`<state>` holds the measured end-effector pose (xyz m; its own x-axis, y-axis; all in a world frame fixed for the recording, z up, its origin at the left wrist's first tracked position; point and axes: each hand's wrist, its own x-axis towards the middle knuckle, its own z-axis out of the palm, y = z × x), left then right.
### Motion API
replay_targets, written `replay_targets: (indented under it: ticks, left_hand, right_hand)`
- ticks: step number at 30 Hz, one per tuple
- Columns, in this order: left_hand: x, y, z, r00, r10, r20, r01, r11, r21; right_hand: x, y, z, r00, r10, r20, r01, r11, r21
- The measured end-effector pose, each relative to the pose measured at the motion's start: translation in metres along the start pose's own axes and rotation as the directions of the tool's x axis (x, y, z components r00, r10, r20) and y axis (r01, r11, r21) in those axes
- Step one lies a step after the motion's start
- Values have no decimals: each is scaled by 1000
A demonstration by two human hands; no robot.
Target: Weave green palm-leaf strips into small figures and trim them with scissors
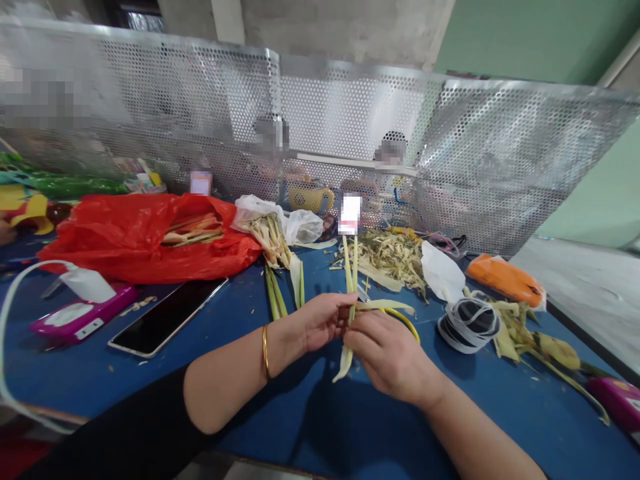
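Note:
My left hand is closed at the middle of the blue table, its fingertips pinching pale, flat plant-leaf strips. My right hand meets it from the right, its fingers closed on the same strips just below. Two strips point away from me, one lies sideways to the right, and a short end hangs toward me. The fingers partly hide where the strips cross. Just behind my right hand shows a yellow loop, perhaps a scissor handle. Green stalks lie beyond my left hand.
A red plastic bag with stalks lies left, near a black phone and purple power strip. Right are dry shreds, a grey-white cord roll and an orange packet. A perforated metal screen stands behind.

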<state>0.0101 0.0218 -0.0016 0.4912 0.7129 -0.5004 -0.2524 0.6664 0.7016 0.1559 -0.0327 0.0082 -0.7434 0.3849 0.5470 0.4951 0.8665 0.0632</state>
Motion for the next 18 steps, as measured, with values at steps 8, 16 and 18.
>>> replay_targets:
  ticks: [8, 16, 18]
  left_hand:
    - [1, -4, 0, 991, 134, 20, -135, 983, 127]
    - [5, -5, -1, 962, 268, 50, -273, 948, 165]
    - [5, -4, -1, 963, 268, 18, -266, 943, 202]
  right_hand:
    - [5, -14, 11, 982, -42, 182, 45, 999, -15]
    - [-3, 9, 5, 872, 464, -159, -488, 852, -190]
    - [-6, 17, 7, 814, 580, -28, -572, 794, -206]
